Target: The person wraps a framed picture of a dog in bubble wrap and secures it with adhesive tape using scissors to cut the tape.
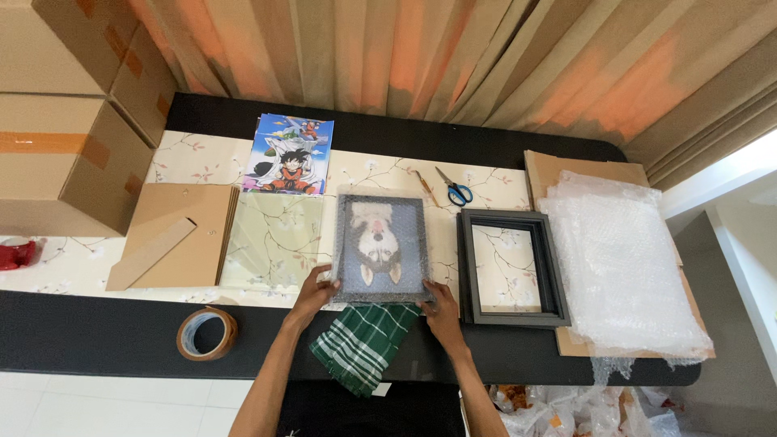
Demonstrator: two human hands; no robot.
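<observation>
A dog picture in a dark frame, covered in bubble wrap (pixel 380 247), lies flat on the table in front of me. My left hand (pixel 314 293) holds its near left corner. My right hand (pixel 441 307) grips its near right corner. A green checked cloth (pixel 362 344) lies just below the picture, between my forearms, hanging over the table's front edge. An empty black frame (pixel 510 269) lies to the right of the picture, close to my right hand.
A pane of glass (pixel 271 241) and a brown backing board with a stand (pixel 174 236) lie to the left. A cartoon poster (pixel 290 154), scissors (pixel 455 189), a tape roll (pixel 207 333), bubble wrap sheets (pixel 623 263) and cardboard boxes (pixel 69 162) surround them.
</observation>
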